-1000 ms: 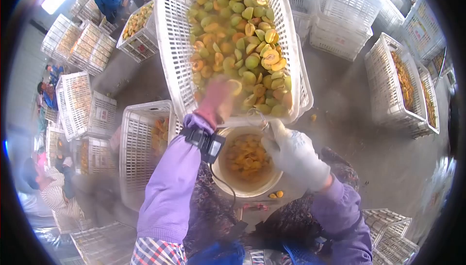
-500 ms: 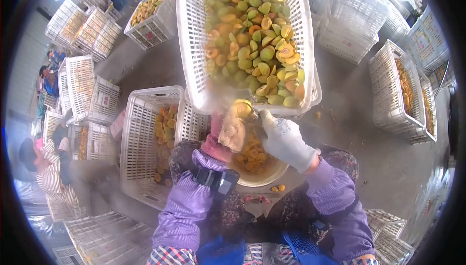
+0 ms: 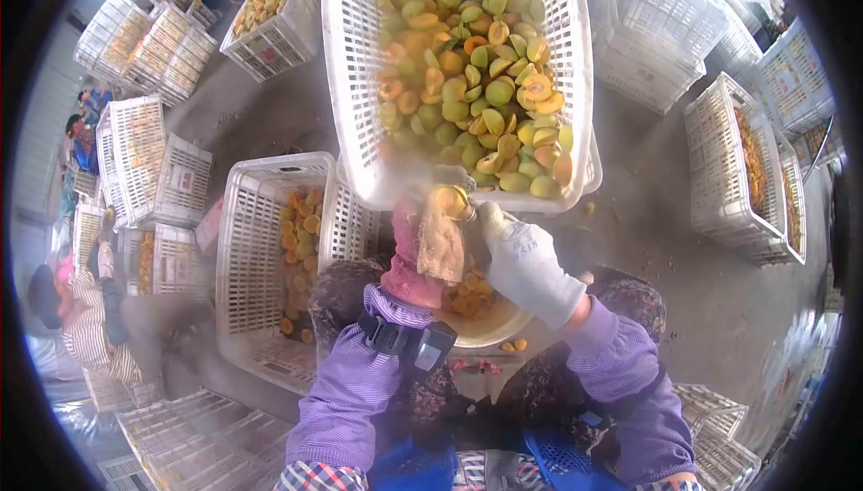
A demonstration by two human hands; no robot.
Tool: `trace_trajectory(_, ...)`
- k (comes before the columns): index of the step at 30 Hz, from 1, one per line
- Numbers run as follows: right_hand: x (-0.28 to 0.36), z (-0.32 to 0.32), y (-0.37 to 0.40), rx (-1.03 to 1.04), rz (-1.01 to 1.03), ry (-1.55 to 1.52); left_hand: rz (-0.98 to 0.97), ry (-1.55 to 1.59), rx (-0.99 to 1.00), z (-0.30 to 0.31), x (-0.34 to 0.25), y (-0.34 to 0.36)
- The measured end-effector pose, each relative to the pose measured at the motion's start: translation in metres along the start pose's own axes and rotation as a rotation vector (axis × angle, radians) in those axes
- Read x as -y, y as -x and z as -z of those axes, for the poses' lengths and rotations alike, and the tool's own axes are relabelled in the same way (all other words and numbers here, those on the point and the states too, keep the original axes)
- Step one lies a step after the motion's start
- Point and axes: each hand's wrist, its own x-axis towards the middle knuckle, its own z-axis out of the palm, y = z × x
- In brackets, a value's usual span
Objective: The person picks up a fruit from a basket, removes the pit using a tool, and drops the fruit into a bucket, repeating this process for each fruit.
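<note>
My left hand, in a pink glove with a tan cloth patch over the fingers, is closed around a greenish-yellow peach half. Close beside it, my right hand wears a white glove and grips a small metal tool, its end touching the fruit. Most of that tool is hidden by the glove. Just beyond both hands, a white crate holds many green-skinned peach halves with orange flesh. Below the hands, between my knees, a round basin contains orange fruit pieces.
A white crate of cut fruit stands left of my knees. Stacked crates rise at the back right, with fruit-filled crates at the right. Another person sits at the far left. Two fruit pieces lie near the basin.
The view has shifted slightly. The tan cloth on my left glove hangs a little lower and further right, and the wrist has turned slightly. Both hands keep their hold.
</note>
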Motion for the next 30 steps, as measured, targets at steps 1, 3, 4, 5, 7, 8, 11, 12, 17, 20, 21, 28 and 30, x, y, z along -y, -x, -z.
trace_trajectory(1,0.001,0.0,0.001,0.021,-0.022,-0.007,0.139,0.207,0.024,-0.001,0.005,-0.002)
trace_trajectory(3,-0.003,-0.005,0.002,0.021,0.013,-0.09,0.311,0.556,0.044,0.001,0.004,-0.006)
trace_trajectory(4,-0.004,-0.008,0.002,0.021,0.034,-0.13,0.327,0.629,0.055,0.002,-0.003,-0.007)
trace_trajectory(5,-0.005,-0.009,0.003,-0.052,0.104,-0.17,0.344,0.701,0.065,0.002,-0.011,-0.007)
trace_trajectory(7,-0.007,-0.01,0.004,-0.199,0.247,-0.252,0.355,0.698,0.06,0.0,-0.025,-0.007)
trace_trajectory(8,-0.007,-0.008,0.005,-0.136,0.233,-0.301,0.358,0.662,0.053,0.0,-0.023,-0.008)
trace_trajectory(11,-0.005,0.01,0.005,0.197,0.062,-0.581,0.17,0.455,0.117,0.001,-0.021,-0.006)
trace_trajectory(12,-0.002,0.024,0.004,0.408,-0.076,-0.76,-0.027,0.318,0.185,0.001,-0.033,-0.005)
trace_trajectory(17,0.008,0.048,0.008,0.672,-0.223,-0.88,0.331,0.777,0.265,0.021,-0.013,-0.016)
trace_trajectory(20,-0.025,0.012,0.027,0.36,0.012,-0.294,0.198,0.64,0.201,0.057,-0.074,-0.021)
trace_trajectory(21,-0.033,0.006,0.033,0.233,0.106,-0.065,0.196,0.461,0.095,0.083,-0.068,-0.018)
trace_trajectory(28,-0.023,0.009,0.049,0.353,0.102,0.3,-0.058,-1.321,0.178,0.158,-0.071,-0.03)
trace_trajectory(30,-0.024,0.013,0.049,0.241,0.118,0.336,0.008,-0.974,0.297,0.115,-0.076,-0.058)
